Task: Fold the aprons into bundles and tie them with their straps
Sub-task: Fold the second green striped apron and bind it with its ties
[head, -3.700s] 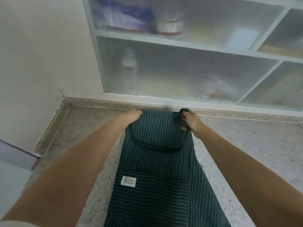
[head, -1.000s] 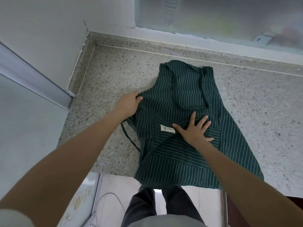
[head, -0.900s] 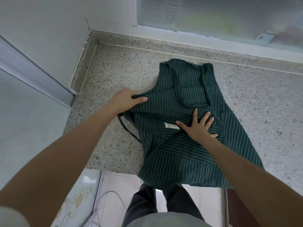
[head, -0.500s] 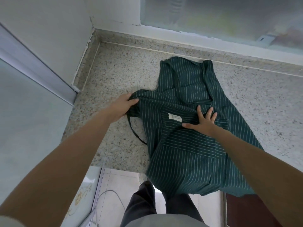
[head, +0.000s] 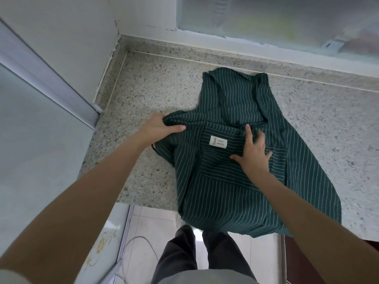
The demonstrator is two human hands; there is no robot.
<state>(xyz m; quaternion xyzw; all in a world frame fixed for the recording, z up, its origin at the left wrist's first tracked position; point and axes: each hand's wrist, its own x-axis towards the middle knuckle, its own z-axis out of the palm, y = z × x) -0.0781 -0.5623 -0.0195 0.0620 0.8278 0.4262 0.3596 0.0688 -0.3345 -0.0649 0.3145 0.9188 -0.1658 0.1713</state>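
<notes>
One dark green striped apron (head: 235, 181) is lying on the speckled stone bench (head: 143, 95), its hem hanging over the front edge. Your left hand (head: 158, 128) is gripping its folded-in left side, fingers curled around the cloth; your right hand (head: 254, 154) is pressing flat beside the white label (head: 218, 142).

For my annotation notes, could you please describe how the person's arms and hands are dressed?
Both forearms are bare. The left hand and right hand wear no gloves, rings or watch. A pale sleeve edge shows at the left upper arm; the right arm shows no sleeve in view.
</notes>
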